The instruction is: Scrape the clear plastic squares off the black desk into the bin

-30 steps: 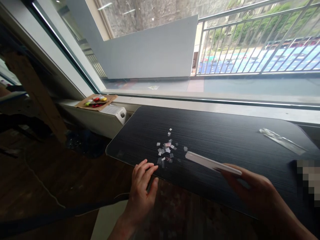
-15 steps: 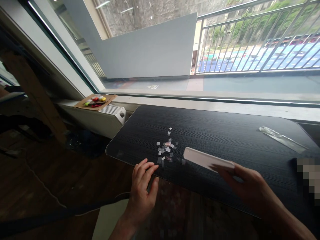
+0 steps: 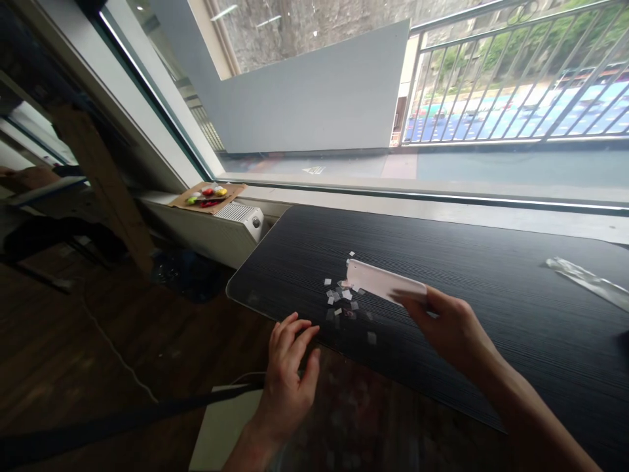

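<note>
right hand (image 3: 432, 308) clamped on a long, flat, pale pink bar (image 3: 376, 278) (material uncertain), its tip at small, square, white and clear scraps (image 3: 346, 295) on the black, wood-grained counter (image 3: 457, 255); left hand (image 3: 289, 370) empty, fingers loosely spread by the near edge. sweeping scraps appears in hand; another stroke would call for a low bar, clear of that close edge. room lies open rightward.
</note>
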